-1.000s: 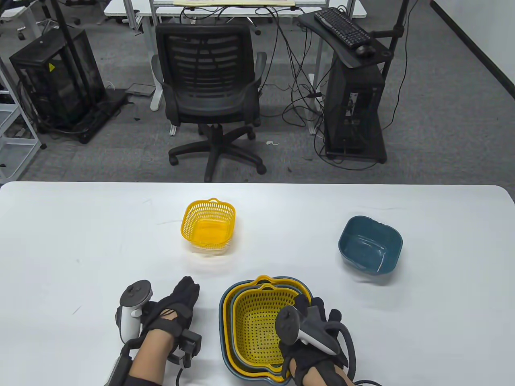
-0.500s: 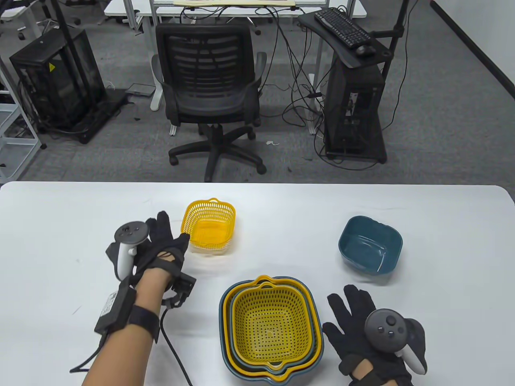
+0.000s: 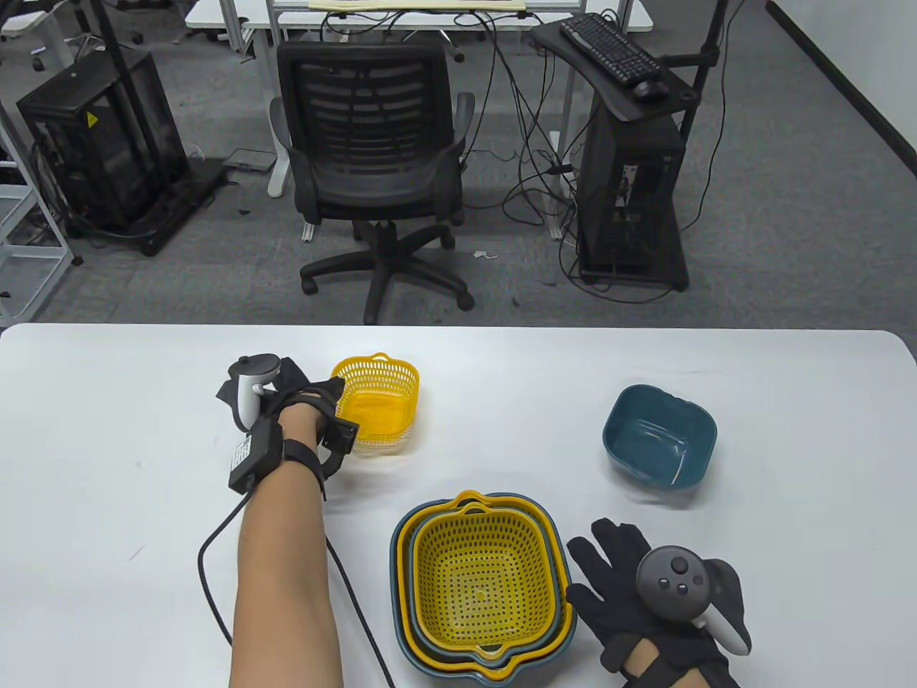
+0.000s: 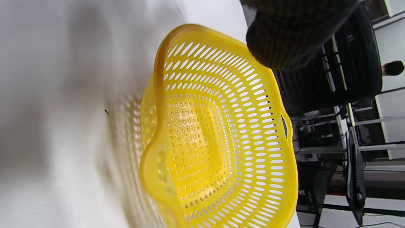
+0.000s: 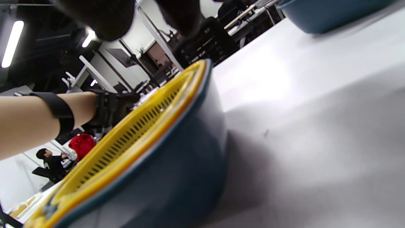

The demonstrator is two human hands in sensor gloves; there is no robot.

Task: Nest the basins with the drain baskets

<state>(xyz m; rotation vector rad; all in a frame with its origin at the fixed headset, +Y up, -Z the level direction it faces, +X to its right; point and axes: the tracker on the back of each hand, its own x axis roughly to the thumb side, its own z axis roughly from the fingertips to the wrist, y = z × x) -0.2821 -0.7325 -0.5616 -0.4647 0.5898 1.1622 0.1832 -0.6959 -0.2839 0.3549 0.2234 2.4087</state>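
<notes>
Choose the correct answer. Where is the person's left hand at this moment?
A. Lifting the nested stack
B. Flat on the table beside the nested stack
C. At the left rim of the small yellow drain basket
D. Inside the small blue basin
C. The left hand is at the left rim of the small yellow drain basket, far from the small blue basin and the nested stack.

Your table view is evenly and brightly lit from overhead, sharp throughout, with soft, short shadows under the small yellow basket (image 3: 372, 403) and the blue basin (image 3: 659, 436). Your left wrist view blows the white table (image 4: 63, 95) out to glare; the fingertip (image 4: 284, 38) is blurred. Your right wrist view is tilted and smeared, with ceiling strip lights (image 5: 12, 42) flaring.
</notes>
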